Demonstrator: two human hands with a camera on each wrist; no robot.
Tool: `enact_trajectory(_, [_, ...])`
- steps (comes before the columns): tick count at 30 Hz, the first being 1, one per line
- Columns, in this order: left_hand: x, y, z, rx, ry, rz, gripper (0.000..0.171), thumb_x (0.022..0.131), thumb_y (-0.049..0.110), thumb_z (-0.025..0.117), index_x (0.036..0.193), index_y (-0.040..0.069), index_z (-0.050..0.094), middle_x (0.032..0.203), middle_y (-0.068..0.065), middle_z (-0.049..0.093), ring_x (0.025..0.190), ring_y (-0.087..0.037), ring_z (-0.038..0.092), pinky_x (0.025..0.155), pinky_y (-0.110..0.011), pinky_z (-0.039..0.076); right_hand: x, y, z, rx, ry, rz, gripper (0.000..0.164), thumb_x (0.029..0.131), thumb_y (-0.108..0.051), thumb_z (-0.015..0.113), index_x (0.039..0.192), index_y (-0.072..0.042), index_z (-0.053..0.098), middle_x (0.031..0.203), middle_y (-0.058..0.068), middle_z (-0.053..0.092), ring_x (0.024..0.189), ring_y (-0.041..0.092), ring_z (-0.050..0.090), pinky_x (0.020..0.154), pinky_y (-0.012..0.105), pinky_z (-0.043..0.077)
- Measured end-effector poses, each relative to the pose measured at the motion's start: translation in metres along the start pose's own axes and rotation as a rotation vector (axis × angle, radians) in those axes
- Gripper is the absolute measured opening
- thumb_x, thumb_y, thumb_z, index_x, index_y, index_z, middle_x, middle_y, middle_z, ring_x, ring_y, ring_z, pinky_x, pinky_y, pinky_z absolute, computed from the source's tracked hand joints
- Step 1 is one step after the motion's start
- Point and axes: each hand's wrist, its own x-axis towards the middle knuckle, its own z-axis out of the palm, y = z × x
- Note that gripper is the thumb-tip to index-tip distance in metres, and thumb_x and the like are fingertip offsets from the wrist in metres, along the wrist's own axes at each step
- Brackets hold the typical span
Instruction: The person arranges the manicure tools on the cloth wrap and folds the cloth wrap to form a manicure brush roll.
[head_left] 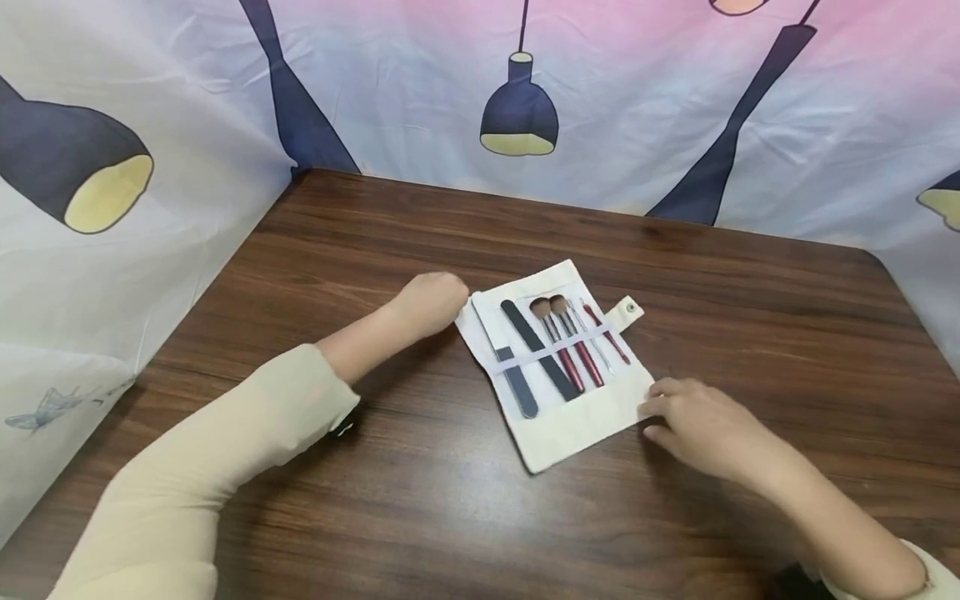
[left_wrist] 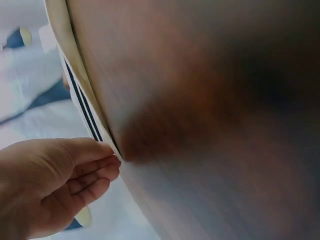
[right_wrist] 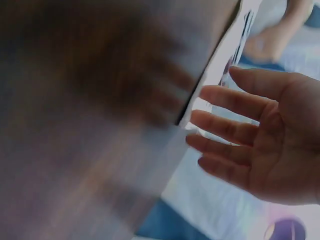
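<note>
A cream fabric pouch (head_left: 577,431) lies unfolded and slightly turned on the table. A white elastic band (head_left: 536,357) crosses its tools: a grey-ended flat file (head_left: 519,387), a black flat file (head_left: 536,342), two brushes with red handles (head_left: 587,360), a thin pale stick and a slim red tool (head_left: 611,335). My left hand (head_left: 431,302) pinches the pouch's far left corner between thumb and fingers, as the left wrist view shows. At the near right corner is my right hand (head_left: 701,425), its spread, fairly straight fingers (right_wrist: 225,125) right at the edge.
The dark wood-grain table (head_left: 375,517) extends on all sides of the pouch. A snap tab (head_left: 626,312) sticks out from the pouch's right side. Behind and to the left hangs a cloth backdrop (head_left: 420,92) printed with lamps.
</note>
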Motion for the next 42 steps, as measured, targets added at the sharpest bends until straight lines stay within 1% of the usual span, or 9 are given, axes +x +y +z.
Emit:
enact_trajectory(3, [-0.021,0.012,-0.004,0.031,0.041,0.073,0.018,0.083,-0.004,0.055,0.068,0.001,0.064,0.069,-0.012,0.063,0.064,-0.026,0.061,0.053,-0.037,0.051,0.007,0.019,-0.008,-0.045,-0.06,0.06,0.023,0.084,-0.019,0.066,0.104,-0.011,0.069,0.118,0.016,0.058,0.11,0.045,0.047,0.087,0.063,0.034])
enact_trajectory(9, [-0.054,0.044,-0.016,-0.019,-0.005,0.154,0.014,0.077,-0.006,0.06,0.065,0.003,0.063,0.063,-0.009,0.06,0.058,-0.022,0.059,0.052,-0.033,0.05,0.032,0.052,-0.02,-0.017,-0.153,0.134,0.033,0.086,-0.008,0.06,0.119,-0.006,0.062,0.134,0.019,0.045,0.119,0.052,0.034,0.088,0.071,0.023])
enact_trajectory(12, [-0.066,0.062,-0.021,-0.065,-0.034,0.198,0.013,0.076,-0.005,0.061,0.065,0.003,0.063,0.062,-0.007,0.059,0.056,-0.02,0.057,0.052,-0.03,0.05,0.044,0.063,-0.022,0.048,-0.162,0.142,0.036,0.087,-0.003,0.056,0.122,-0.003,0.059,0.137,0.019,0.041,0.121,0.053,0.031,0.086,0.072,0.023])
enact_trajectory(18, [-0.078,0.089,-0.027,-0.04,-0.034,0.284,0.015,0.074,-0.003,0.063,0.063,0.007,0.063,0.06,-0.003,0.057,0.054,-0.015,0.054,0.05,-0.03,0.048,0.058,0.067,-0.023,0.121,-0.14,0.153,0.036,0.088,0.0,0.053,0.124,0.002,0.055,0.14,0.021,0.037,0.124,0.051,0.028,0.092,0.066,0.025])
enact_trajectory(22, [-0.078,0.09,-0.026,-0.055,-0.025,0.28,0.017,0.073,0.003,0.065,0.058,0.009,0.06,0.057,-0.001,0.054,0.053,-0.014,0.051,0.051,-0.03,0.047,0.053,0.062,-0.02,0.086,-0.076,0.101,0.036,0.087,-0.003,0.058,0.122,0.005,0.055,0.135,0.026,0.04,0.121,0.05,0.034,0.092,0.061,0.032])
enact_trajectory(26, [-0.077,0.085,-0.023,-0.041,-0.003,0.242,0.022,0.078,0.019,0.068,0.059,0.011,0.058,0.06,0.0,0.053,0.056,-0.014,0.049,0.055,-0.028,0.044,0.032,0.044,-0.016,0.089,-0.003,0.012,0.033,0.084,-0.009,0.064,0.116,0.002,0.06,0.125,0.025,0.05,0.115,0.046,0.044,0.09,0.06,0.035])
enact_trajectory(32, [-0.078,0.078,-0.019,-0.022,0.009,0.195,0.046,0.073,0.052,0.069,0.075,0.007,0.058,0.072,-0.001,0.051,0.066,-0.016,0.045,0.059,-0.027,0.039,-0.008,0.013,-0.004,0.136,-0.087,-0.046,0.036,0.074,-0.028,0.076,0.104,-0.01,0.066,0.119,0.013,0.055,0.109,0.037,0.051,0.087,0.052,0.042])
enact_trajectory(37, [-0.077,0.081,-0.019,0.0,-0.024,0.24,0.053,0.068,0.054,0.072,0.083,0.005,0.061,0.074,-0.001,0.05,0.068,-0.016,0.044,0.062,-0.028,0.04,-0.018,0.005,0.01,0.071,0.009,-0.075,0.044,0.061,-0.022,0.085,0.098,-0.011,0.064,0.111,0.005,0.055,0.096,0.027,0.057,0.074,0.041,0.049])
enact_trajectory(42, [-0.076,0.085,-0.018,0.041,-0.02,0.246,0.047,0.066,0.047,0.077,0.085,0.006,0.061,0.074,0.0,0.05,0.071,-0.017,0.046,0.063,-0.027,0.04,-0.017,0.012,0.013,0.077,0.085,-0.088,0.039,0.06,-0.014,0.085,0.092,-0.011,0.065,0.101,-0.002,0.055,0.08,0.015,0.058,0.066,0.034,0.049])
